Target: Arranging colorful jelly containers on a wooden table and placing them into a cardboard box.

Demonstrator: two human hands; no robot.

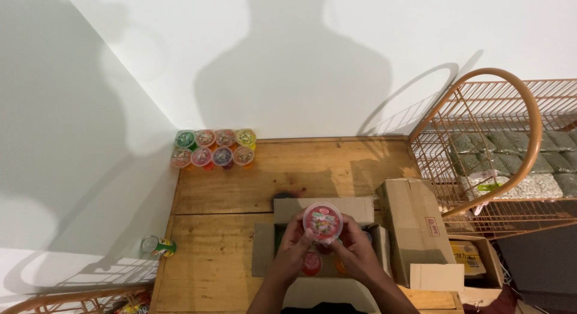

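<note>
1. Squarely at the low centre of the head view, both hands held one red jelly cup (323,222) with a printed foil lid, lid facing up toward the camera.
2. The left hand (293,249) had its fingers (299,227) closed on the cup's rim at about 9 o'clock; the right hand (355,252) gripped the rim from about 4 o'clock, fingers curled under it.
3. The cup sat raised just above an open cardboard box (262,249), whose flaps were folded outward at 12 and 9 o'clock.
4. Inside the box, below the hands, more cups showed: a red one (311,263) and an orange one (339,266), partly hidden by the fingers.
5. The box rested on a wooden worktop (234,188) of planks.
6. At 11 o'clock from the hands, in the worktop's far corner by the white wall, stood a cluster of eight jelly cups (214,148) in two rows, in green, red, orange and purple.
7. At 9 o'clock, off the worktop's edge, one green cup (157,246) lay tipped on its side.
8. At 3 o'clock, just beside the open box, stood a second, taller cardboard carton (415,227); beyond it at 2 o'clock was a copper wire basket (499,152) holding packets.
</note>
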